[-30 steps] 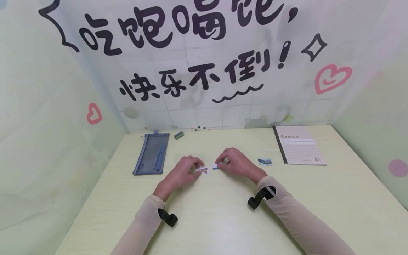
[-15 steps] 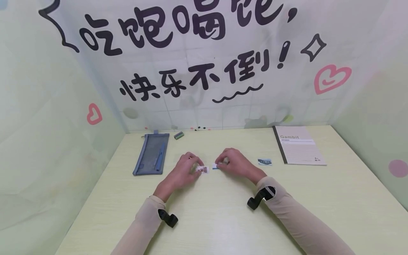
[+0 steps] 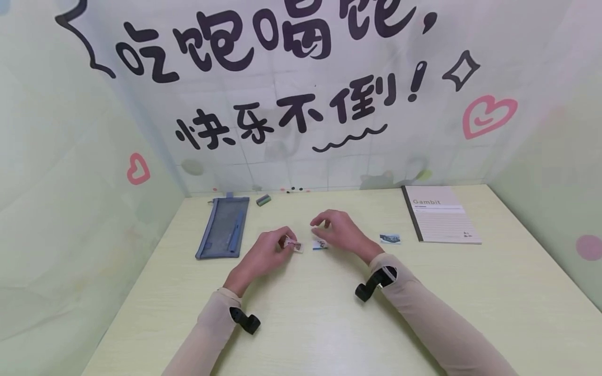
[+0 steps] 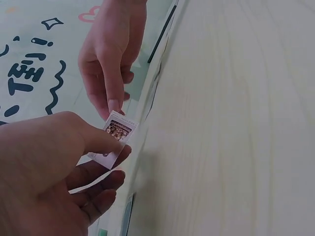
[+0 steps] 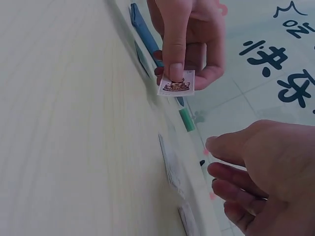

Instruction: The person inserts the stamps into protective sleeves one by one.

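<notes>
My left hand (image 3: 263, 257) pinches a small stamp (image 4: 117, 129) between thumb and forefinger. The stamp has a perforated white edge and a reddish-brown picture, and the thumb covers part of it. Just to the right in the head view lies another stamp (image 3: 320, 245), white with a blue strip along its lower edge. My right hand (image 3: 342, 230) hovers by this one, thumb and fingers apart and holding nothing. A bluish stamp (image 3: 390, 238) rests farther right on the table. In the right wrist view, flat stamps (image 5: 170, 160) appear edge-on beneath the right hand (image 5: 266, 172).
A blue mesh pencil case (image 3: 222, 227) with a blue pen inside lies at the left of the pale table (image 3: 324, 318). Behind it sits a small green and blue block (image 3: 264, 200). A Gambit notebook (image 3: 442, 215) lies at the back right, before a printed cloth backdrop (image 3: 301, 167).
My right hand has come off the blue-edged stamp and risen away from it, uncovering its picture. The left hand has drawn slightly left with its stamp, which is now tilted.
</notes>
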`<action>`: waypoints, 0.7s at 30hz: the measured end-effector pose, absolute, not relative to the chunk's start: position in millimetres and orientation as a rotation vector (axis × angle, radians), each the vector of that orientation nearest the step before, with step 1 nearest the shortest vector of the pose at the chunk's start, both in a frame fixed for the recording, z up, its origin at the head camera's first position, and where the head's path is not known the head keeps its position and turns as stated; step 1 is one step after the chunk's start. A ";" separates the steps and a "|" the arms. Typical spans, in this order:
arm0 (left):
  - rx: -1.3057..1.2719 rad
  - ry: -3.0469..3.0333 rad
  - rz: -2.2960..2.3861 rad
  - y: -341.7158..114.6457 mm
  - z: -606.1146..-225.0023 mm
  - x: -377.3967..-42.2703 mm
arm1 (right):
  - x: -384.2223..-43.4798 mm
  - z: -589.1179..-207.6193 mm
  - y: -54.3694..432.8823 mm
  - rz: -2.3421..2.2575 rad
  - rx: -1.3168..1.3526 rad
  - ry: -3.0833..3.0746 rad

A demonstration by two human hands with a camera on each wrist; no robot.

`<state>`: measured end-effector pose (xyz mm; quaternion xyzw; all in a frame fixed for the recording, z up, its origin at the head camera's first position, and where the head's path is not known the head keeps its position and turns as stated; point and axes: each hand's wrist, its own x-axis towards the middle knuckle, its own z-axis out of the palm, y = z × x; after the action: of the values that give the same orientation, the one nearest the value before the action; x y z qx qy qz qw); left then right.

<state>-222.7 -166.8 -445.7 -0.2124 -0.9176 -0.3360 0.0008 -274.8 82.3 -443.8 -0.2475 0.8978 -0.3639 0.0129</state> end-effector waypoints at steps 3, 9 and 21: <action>-0.680 -2.875 -1.068 -166.2 -445.8 -222.5 | -280.9 -447.3 71.8 -1.116 -0.768 2.762; -0.684 -2.899 -1.065 -164.1 -446.5 -222.0 | -284.2 -453.9 50.2 -1.078 -0.674 2.784; -0.662 -2.899 -1.062 -164.0 -445.8 -220.8 | -286.3 -450.9 36.4 -1.038 -0.610 2.799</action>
<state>-220.8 -164.0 -445.8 -0.2097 -0.9180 -0.3364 -0.0081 -286.3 36.4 -450.9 -0.2000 0.9176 -0.3404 0.0475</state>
